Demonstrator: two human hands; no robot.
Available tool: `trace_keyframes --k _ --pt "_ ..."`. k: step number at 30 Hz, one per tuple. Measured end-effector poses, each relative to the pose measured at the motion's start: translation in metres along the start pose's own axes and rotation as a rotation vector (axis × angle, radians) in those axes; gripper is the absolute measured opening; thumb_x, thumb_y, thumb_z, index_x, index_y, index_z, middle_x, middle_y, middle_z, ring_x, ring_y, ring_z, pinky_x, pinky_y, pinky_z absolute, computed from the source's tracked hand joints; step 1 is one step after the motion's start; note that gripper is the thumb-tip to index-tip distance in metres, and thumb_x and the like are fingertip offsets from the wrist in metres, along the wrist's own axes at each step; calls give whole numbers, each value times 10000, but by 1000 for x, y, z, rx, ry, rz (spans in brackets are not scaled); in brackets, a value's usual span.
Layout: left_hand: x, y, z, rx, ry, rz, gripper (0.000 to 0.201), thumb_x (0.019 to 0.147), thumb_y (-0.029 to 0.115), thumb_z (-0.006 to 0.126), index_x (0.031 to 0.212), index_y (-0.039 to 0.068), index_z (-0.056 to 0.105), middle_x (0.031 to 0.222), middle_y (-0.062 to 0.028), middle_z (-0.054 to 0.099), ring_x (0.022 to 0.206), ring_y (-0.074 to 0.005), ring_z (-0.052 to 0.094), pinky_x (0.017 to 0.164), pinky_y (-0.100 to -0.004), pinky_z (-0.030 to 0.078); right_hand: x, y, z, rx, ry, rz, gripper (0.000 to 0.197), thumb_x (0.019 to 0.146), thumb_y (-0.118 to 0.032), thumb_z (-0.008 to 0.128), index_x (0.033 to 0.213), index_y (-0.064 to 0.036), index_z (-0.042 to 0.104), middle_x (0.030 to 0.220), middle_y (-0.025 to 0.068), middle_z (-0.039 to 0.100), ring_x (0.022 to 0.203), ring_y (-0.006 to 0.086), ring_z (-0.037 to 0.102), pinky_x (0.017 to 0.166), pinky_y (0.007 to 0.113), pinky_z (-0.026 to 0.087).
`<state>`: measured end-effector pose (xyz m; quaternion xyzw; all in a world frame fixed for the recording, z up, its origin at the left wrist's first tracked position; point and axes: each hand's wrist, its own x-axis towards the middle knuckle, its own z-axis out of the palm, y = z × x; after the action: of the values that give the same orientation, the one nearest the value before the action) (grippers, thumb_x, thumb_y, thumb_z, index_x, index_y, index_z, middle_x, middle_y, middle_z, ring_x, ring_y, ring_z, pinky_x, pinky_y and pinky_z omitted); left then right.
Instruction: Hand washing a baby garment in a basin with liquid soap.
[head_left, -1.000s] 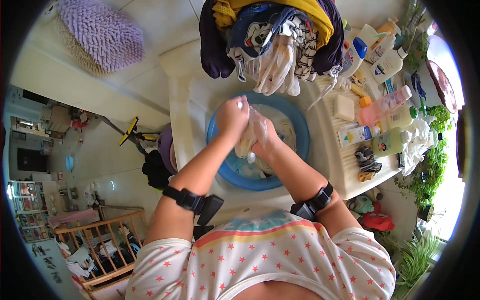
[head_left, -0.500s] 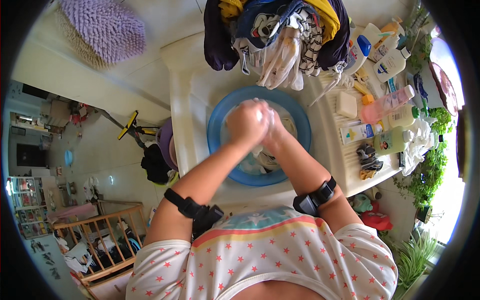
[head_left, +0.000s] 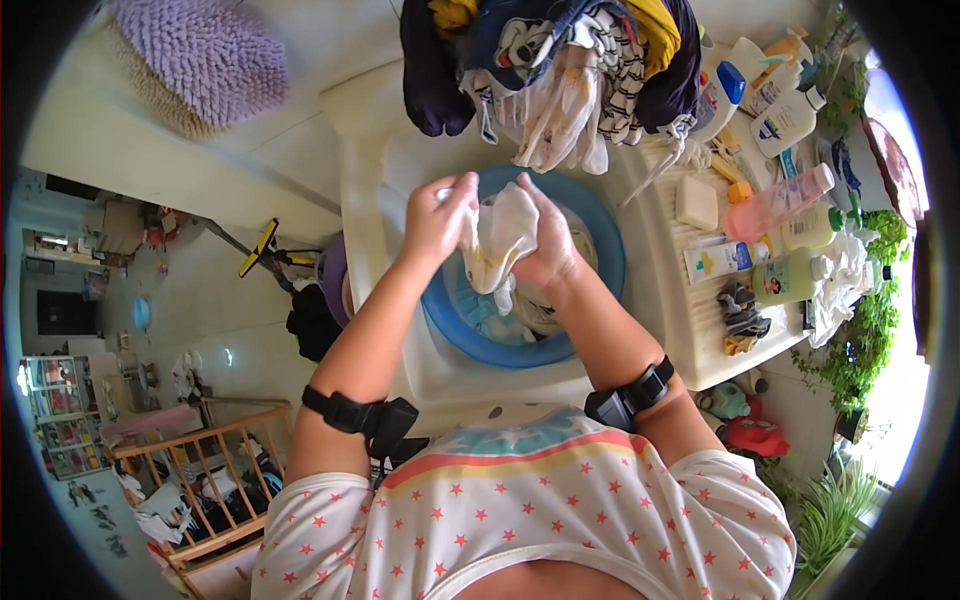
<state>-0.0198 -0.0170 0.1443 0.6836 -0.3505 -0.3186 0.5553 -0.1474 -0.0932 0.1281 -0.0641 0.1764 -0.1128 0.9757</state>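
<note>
A small, wet white cloth (head_left: 505, 235) hangs between my two hands above a blue basin (head_left: 606, 228). My left hand (head_left: 440, 220) pinches one side of it, with the fist closed. On the other side my right hand (head_left: 549, 245) grips the cloth between thumb and fingers, palm turned partly inward. The cloth has a yellowish patch and droops at the bottom; its exact kind is unclear. Below, the basin holds cloudy water with a light-blue cloth (head_left: 483, 310) and some pale fabric, partly covered by my hands and the white cloth.
The basin stands in a cream sink (head_left: 380, 200). Piled clothes (head_left: 540, 60) overhang its far side. On the ribbed ledge at right are a soap bar (head_left: 696, 203), a pink bottle (head_left: 780, 203), a tube (head_left: 722, 260) and several other bottles. A purple tub (head_left: 332, 280) stands left.
My hands were pressed together over the basin with the cloth bunched between them. They have moved apart, the left one leftward, and the cloth is now spread between them.
</note>
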Motion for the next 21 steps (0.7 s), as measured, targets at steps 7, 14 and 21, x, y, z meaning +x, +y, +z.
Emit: trace_keyframes --k 7,14,21 --pt "-6 0 -43 -555 -223 -271 287 846 156 433 1024 -25 566 967 -104 592 868 -137 555 777 -240 424 -9 -5 -9 264 -89 -24 444 879 -439 365 988 -29 496 1057 140 532 1028 321 480 944 451 330" --pt "-23 29 -3 -154 -357 -40 532 703 -33 484 1228 -38 395 1183 -100 483 1071 -162 470 924 -285 353 -1 6 -4 180 -33 -23 419 896 -407 341 1011 -39 504 1003 112 565 967 278 531 900 418 378" --pt "-26 34 11 -527 -401 -157 610 730 -49 477 1298 -31 255 1256 -156 407 1104 -201 459 925 -301 370 -3 4 -6 139 5 -108 334 914 -344 325 956 -76 521 883 78 585 805 232 572 755 389 458"
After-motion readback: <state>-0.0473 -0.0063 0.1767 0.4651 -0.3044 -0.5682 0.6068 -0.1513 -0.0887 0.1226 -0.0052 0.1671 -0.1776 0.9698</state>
